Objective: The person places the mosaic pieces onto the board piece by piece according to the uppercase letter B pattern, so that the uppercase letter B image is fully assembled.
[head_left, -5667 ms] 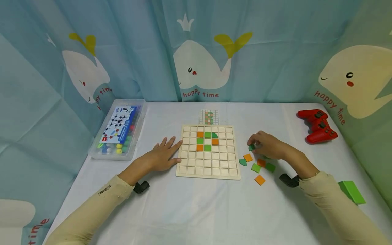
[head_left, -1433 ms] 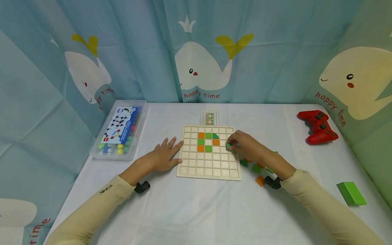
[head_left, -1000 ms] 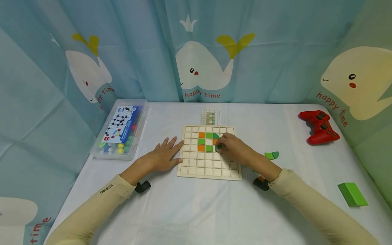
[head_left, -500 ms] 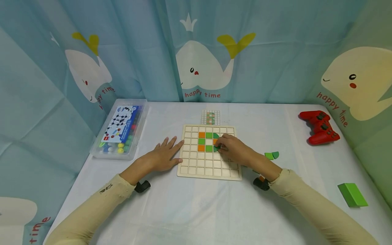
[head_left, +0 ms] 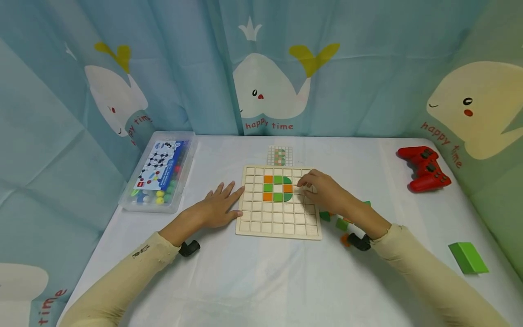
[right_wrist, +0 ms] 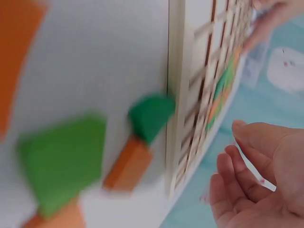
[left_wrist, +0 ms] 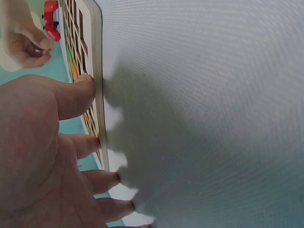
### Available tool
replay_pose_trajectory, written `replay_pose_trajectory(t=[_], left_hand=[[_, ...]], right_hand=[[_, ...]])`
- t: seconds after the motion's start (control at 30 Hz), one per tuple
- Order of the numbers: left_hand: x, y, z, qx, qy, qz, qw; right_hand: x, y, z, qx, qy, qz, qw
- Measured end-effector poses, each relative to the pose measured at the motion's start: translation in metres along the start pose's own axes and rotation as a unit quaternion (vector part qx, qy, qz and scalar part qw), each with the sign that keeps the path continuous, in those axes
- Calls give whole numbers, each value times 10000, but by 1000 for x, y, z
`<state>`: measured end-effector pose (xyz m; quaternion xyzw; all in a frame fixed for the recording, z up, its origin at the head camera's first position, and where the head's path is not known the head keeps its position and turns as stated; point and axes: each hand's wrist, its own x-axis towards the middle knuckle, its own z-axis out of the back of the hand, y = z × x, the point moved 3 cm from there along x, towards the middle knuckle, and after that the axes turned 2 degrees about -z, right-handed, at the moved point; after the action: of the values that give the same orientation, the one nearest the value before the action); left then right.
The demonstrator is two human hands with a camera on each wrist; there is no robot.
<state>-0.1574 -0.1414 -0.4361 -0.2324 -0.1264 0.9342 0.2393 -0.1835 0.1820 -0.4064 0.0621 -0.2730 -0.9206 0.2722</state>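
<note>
On white cloth (head_left: 245,281), whale-print curtain (head_left: 359,95) behind, gridded board (head_left: 271,227), left grip (head_left: 214,211) splayed against it, right grip (head_left: 327,191) parted.

Red "happy time" txt (head_left: 269,124) — rpt'd across blue curtain (head_left: 359,97)

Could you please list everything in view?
Grid board: one, pale wood, centre
Placed tiles: eight, orange and green, on board
Loose tiles: count unclear, orange and green, right of board
Card: one, white, printed, behind board
Plastic case: one, clear, blue label, table's left
Controller: one, red, far right
Block: one, green, near right
Table: one, white, underneath
Curtain: count unclear, blue, behind table
Wrist devices: two, black, at wrists
Sleeves: two, beige, forearms
Left hand: one, at board's left edge
Right hand: one, over board's right
</note>
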Motion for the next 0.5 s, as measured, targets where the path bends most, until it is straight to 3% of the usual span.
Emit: replay_pose_trajectory(t=[0.3,0.5], left_hand=[[-1,-1,0,44,-17,-16,10000],[-1,-2,0,66,-16,-20,10000]], right_hand=[[-43,-38,40,172,-288,-1188,9924],[-72,-64,50,189,-44,-1628,9865]])
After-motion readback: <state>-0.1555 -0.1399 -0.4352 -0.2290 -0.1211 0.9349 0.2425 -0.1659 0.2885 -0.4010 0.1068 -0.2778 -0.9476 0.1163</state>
